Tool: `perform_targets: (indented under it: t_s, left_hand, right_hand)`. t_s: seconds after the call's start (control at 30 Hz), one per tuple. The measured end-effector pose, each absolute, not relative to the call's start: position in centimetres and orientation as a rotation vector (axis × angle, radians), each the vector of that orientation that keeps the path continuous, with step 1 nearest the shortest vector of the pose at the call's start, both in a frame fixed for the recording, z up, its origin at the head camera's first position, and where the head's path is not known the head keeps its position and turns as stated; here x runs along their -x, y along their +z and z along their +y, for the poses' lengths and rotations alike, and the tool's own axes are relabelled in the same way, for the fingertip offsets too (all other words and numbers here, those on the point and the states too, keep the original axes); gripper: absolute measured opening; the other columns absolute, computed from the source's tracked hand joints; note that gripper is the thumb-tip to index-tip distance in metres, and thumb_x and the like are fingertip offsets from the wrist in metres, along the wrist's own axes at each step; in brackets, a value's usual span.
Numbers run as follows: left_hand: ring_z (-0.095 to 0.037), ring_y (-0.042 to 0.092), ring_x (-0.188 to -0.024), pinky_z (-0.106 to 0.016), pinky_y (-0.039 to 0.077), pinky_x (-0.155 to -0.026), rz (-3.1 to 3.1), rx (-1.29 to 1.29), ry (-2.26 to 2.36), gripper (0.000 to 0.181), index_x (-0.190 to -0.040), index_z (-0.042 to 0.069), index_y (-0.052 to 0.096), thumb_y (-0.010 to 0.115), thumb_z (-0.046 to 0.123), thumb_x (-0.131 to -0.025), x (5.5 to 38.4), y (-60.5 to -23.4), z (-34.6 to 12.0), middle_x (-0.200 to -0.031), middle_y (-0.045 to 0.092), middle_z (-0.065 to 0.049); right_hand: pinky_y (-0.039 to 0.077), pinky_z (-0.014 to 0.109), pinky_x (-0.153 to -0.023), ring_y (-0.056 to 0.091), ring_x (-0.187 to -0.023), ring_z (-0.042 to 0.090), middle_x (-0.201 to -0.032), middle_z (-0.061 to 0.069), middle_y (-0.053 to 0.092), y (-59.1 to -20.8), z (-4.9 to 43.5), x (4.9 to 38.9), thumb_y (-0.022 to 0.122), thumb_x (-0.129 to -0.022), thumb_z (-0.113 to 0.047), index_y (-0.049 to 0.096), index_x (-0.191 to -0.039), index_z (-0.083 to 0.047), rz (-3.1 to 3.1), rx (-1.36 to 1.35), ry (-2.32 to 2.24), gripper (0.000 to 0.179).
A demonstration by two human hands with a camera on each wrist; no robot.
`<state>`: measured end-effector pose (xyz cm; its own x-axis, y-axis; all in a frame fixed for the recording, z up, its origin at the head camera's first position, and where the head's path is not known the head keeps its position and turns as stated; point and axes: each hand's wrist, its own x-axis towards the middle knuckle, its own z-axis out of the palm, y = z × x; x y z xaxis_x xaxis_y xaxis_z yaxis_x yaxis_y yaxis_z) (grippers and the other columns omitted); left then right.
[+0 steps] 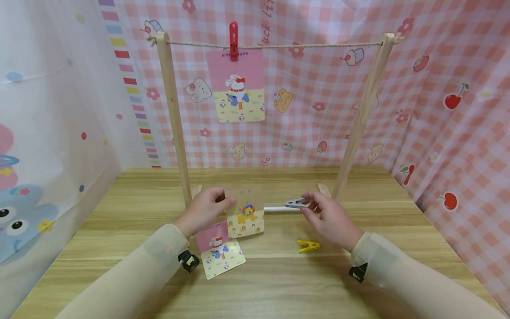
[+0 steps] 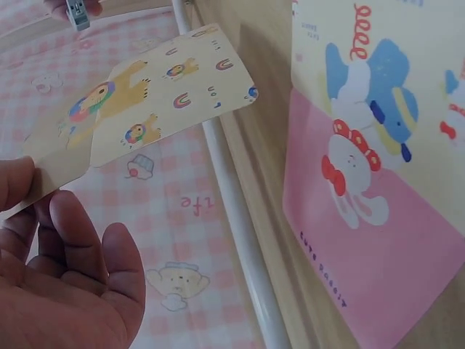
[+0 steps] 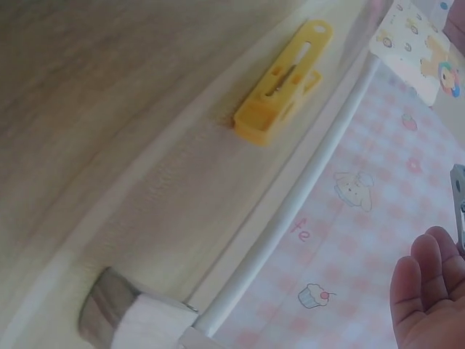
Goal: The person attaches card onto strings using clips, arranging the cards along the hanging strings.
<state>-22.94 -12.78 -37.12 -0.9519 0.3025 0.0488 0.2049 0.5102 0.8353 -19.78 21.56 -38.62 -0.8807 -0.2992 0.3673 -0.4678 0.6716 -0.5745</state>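
Observation:
My left hand (image 1: 207,209) pinches a tan and cream lion card (image 1: 245,213) by its upper left corner, holding it above the table. In the left wrist view the lion card (image 2: 116,109) is between thumb and fingers. My right hand (image 1: 328,218) holds a grey clothespin (image 1: 296,203) between thumb and fingers, to the right of the lion card and apart from it. A pink and yellow rabbit card (image 1: 223,257) lies on the table under the left hand. Below the right hand lies a yellow clothespin (image 1: 308,246).
A rope (image 1: 311,45) is strung between two wooden posts (image 1: 173,110). From it hangs another rabbit card (image 1: 237,88), clipped by a red clothespin (image 1: 233,42). A white rod (image 1: 275,209) runs low between the posts, on the wooden table (image 1: 279,288). Patterned cloth hangs behind and at both sides.

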Motion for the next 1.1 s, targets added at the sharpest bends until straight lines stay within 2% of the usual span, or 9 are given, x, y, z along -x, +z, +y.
perform_targets:
  t_s: [0.17, 0.37, 0.57, 0.87, 1.1]
  left_hand:
    - [-0.019, 0.056, -0.083, -0.032, 0.050, -0.072, 2.677, -0.456, 1.424, 0.024, -0.092, 0.011, 0.065, 0.065, 0.031, -0.105, 23.0, -36.7, -12.6, -0.091, 0.064, -0.005]
    - [-0.019, 0.053, -0.079, -0.031, 0.048, -0.069, 2.710, -0.468, 1.392, 0.024, -0.092, 0.013, 0.065, 0.064, 0.033, -0.106, 23.0, -36.3, -12.4, -0.088, 0.063, -0.008]
    - [-0.019, 0.054, -0.080, -0.032, 0.048, -0.071, 2.739, -0.472, 1.385, 0.023, -0.094, 0.014, 0.065, 0.064, 0.034, -0.106, 23.1, -35.9, -12.1, -0.088, 0.063, -0.005]
    - [-0.019, 0.052, -0.077, -0.032, 0.047, -0.069, 2.752, -0.476, 1.395, 0.024, -0.092, 0.014, 0.064, 0.064, 0.035, -0.105, 23.2, -35.3, -11.8, -0.084, 0.060, -0.003]
    - [-0.019, 0.053, -0.077, -0.032, 0.047, -0.068, 2.774, -0.487, 1.399, 0.023, -0.094, 0.015, 0.066, 0.065, 0.035, -0.105, 23.3, -34.8, -11.5, -0.084, 0.060, -0.002]
  right_hand:
    - [0.057, 0.025, -0.075, 0.065, -0.086, 0.013, -0.101, 0.004, 0.072, -38.1, 21.5, 19.8, 0.069, -0.101, -0.006, 0.064, -0.125, -0.002, -2.610, -0.634, 1.052, 0.025]
    - [0.057, 0.027, -0.077, 0.063, -0.087, 0.013, -0.100, 0.002, 0.068, -37.7, 21.5, 19.8, 0.070, -0.101, -0.007, 0.064, -0.124, -0.003, -2.579, -0.640, 1.011, 0.025]
    - [0.057, 0.030, -0.079, 0.064, -0.089, 0.015, -0.103, 0.005, 0.071, -37.4, 21.5, 19.9, 0.070, -0.100, -0.007, 0.064, -0.124, -0.002, -2.557, -0.639, 0.989, 0.025]
    - [0.056, 0.027, -0.073, 0.063, -0.085, 0.015, -0.103, 0.007, 0.071, -36.7, 21.5, 20.0, 0.068, -0.102, -0.006, 0.063, -0.125, -0.001, -2.556, -0.624, 1.010, 0.024]
    - [0.056, 0.027, -0.074, 0.063, -0.086, 0.016, -0.106, 0.008, 0.071, -36.3, 21.4, 20.1, 0.067, -0.102, -0.007, 0.062, -0.126, 0.000, -2.543, -0.625, 1.019, 0.026]
